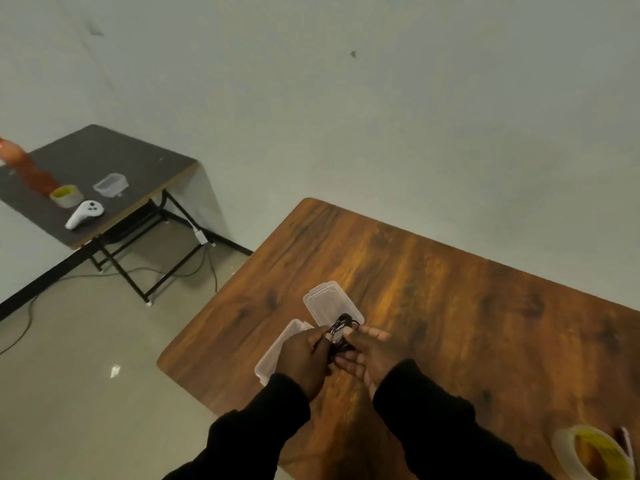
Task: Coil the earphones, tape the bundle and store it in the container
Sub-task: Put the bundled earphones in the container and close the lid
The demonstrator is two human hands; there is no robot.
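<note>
Both hands hold a coiled bundle of black earphones [341, 332] just above the wooden table [450, 306]. My left hand [304, 358] pinches the bundle's left side. On the right side, my right hand [374, 355] grips it with fingers curled around the cable. A clear strip of tape seems to cross the bundle's middle. Right behind the bundle sits a clear plastic container [329, 301], open. Its clear lid [277, 351] lies to the left, partly hidden under my left hand. A roll of clear tape [588, 452] lies at the table's near right.
A dark folding table [145, 164] stands at the far left, carrying an orange bottle [29, 171], a tape roll [67, 195], a clear container [111, 185] and a white controller [85, 213]. Cables trail on the floor beneath it. A dark pen-like object [623, 441] lies beside my tape roll.
</note>
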